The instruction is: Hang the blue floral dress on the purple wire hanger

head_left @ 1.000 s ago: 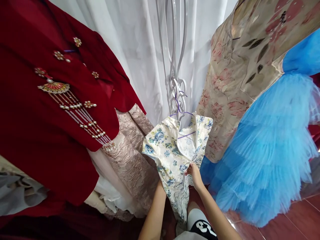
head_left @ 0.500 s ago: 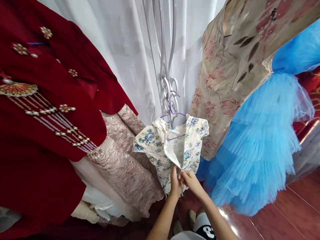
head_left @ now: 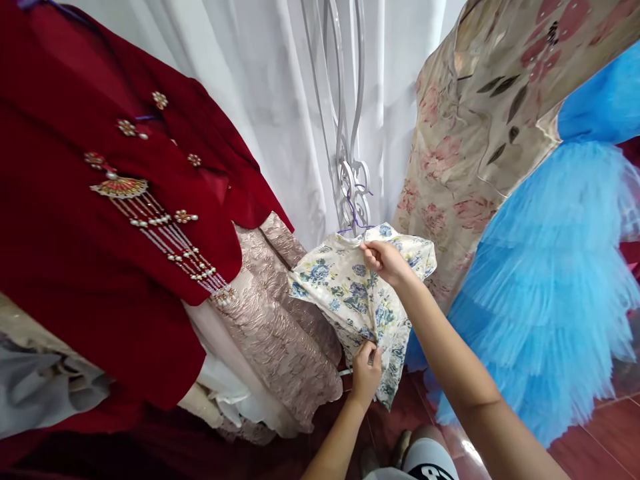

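A white short-sleeved dress (head_left: 357, 287) with blue flowers hangs on a purple hanger (head_left: 354, 215). Its zipper (head_left: 372, 303) runs down the middle and is closed up to the neckline. At the neckline, my right hand (head_left: 384, 262) is closed in a pinch on the zipper pull, which the fingers hide. Lower down, my left hand (head_left: 367, 370) grips the dress fabric at the bottom of the zipper, holding it taut.
A white metal stand (head_left: 357, 100) rises behind the dress, before a white curtain (head_left: 260, 80). At left hang a beaded red jacket (head_left: 165, 300) and a pink brocade skirt (head_left: 280, 320). At right are a beige floral gown (head_left: 440, 153) and a blue ruffled dress (head_left: 540, 287).
My right hand has moved up from the waist to the neckline, and the V-shaped opening has zipped shut. My left hand stays low on the dress. The view has shifted left.
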`<state>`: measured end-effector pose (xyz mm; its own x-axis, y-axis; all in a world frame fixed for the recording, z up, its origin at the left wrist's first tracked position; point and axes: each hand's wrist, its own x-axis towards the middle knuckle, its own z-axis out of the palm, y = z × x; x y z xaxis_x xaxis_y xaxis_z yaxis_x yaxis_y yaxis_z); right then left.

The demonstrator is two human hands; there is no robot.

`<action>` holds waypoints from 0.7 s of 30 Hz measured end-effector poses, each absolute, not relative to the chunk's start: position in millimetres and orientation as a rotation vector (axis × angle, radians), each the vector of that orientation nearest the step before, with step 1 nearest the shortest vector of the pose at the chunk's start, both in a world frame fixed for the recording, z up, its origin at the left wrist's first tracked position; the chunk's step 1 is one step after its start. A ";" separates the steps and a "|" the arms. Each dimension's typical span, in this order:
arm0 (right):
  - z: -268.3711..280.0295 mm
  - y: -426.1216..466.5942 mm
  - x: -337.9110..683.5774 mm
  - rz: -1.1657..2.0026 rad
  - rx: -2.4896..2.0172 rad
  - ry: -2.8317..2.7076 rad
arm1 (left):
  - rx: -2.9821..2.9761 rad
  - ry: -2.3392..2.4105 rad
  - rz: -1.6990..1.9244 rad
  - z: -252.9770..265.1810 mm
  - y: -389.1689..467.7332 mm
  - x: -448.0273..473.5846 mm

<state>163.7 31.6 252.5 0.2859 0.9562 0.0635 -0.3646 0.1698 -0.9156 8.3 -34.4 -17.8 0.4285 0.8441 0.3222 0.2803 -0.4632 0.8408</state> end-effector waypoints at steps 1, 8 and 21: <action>260.6 32.1 165.7 1.101 -0.935 -0.784 | 1.986 0.929 0.983 -19.2 -34.8 7.5; 257.2 8.4 161.3 1.039 -1.019 -0.901 | 2.094 0.744 1.294 59.0 6.4 -1.5; 222.8 14.3 171.1 0.914 -1.075 -1.129 | 2.598 0.650 1.530 241.6 82.0 47.3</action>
